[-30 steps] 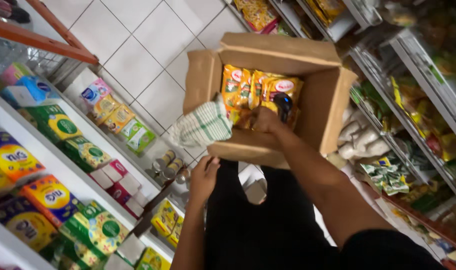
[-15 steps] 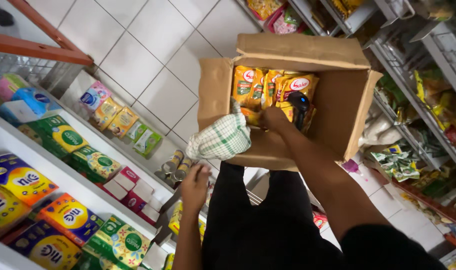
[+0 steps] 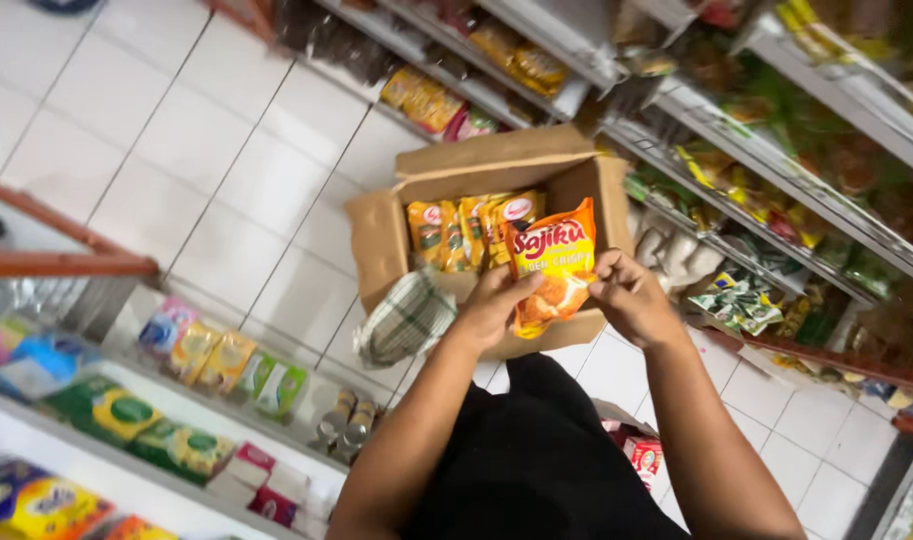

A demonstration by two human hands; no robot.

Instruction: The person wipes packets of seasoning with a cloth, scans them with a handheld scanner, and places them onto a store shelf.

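Both hands now meet on the orange plastic seasoning packet, lifted above the open brown cardboard box. Your left hand and right hand pinch its lower edge; keep it flat, without crushing.

A glossy orange plastic packet, its film catching the light, sits at centre frame before a matt brown cardboard box with rough-cut flaps. At the box's lower left hangs a soft checked cloth. Smooth white floor tiles with a slight sheen fill the upper left; shiny wrapped packs line pale shelving at lower left.
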